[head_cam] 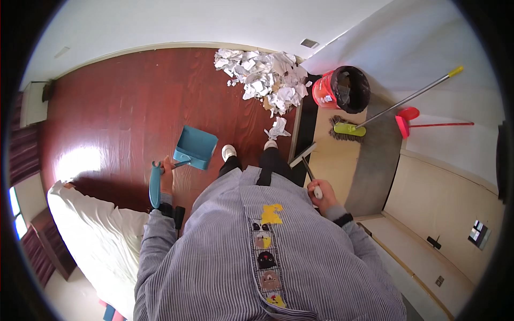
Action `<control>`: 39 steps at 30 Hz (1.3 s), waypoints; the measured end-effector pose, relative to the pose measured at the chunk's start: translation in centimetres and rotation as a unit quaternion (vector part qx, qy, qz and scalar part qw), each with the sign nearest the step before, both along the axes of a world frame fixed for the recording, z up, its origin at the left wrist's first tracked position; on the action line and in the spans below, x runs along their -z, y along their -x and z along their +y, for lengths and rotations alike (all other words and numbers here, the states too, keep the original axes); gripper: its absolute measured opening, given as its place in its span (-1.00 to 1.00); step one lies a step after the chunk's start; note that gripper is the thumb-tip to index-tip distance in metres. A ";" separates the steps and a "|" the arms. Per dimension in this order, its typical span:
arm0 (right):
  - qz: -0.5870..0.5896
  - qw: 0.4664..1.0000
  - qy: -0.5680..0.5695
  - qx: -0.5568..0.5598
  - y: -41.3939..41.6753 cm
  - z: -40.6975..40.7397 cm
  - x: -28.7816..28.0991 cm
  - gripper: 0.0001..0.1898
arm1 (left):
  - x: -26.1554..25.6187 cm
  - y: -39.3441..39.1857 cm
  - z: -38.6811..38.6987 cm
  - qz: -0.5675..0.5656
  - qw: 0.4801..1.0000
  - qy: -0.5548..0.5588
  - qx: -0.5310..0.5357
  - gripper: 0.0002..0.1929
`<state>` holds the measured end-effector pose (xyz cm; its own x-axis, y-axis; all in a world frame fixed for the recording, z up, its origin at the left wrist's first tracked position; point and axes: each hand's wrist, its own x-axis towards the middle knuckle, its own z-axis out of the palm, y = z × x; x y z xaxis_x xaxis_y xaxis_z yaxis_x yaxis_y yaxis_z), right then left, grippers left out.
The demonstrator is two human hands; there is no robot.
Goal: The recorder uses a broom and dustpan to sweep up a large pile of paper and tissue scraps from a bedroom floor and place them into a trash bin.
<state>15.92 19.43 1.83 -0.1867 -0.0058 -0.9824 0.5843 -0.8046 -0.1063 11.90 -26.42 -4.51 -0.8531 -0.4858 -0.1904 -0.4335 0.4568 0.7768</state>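
My left hand (167, 175) grips the handle of a blue dustpan (196, 145), whose pan looks bare and hangs over or rests on the wooden floor; I cannot tell which. In my right hand (323, 193) is the grey-white handle of a small brush or squeegee (303, 155) with a pale straight head, held near the doorway strip. Ahead of my feet lies a heap of crumpled and torn white paper (271, 76), spread against the far wall. One loose piece of crumpled paper (278, 128) sits just beyond my right shoe.
A red bucket (323, 91) with a black liner stands right of the paper. Beside it a green-headed mop (348, 130) leans against the wall, near a red long-handled dustpan (402, 125). To my left is a bed with white bedding (94, 224). A dark threshold (306, 120) crosses the doorway.
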 end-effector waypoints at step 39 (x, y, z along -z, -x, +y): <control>0.028 0.938 -0.253 -0.237 22.4 -0.5 7.4 -0.59 | -4.8 31.3 2.3 -0.069 0.982 0.066 0.165 -0.68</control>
<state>-6.52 18.88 -5.56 -0.3317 0.3627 -0.8709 0.8459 -0.2943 -0.4447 -19.41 -24.14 0.33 -0.9388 -0.2149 -0.2692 -0.3415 0.6824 0.6463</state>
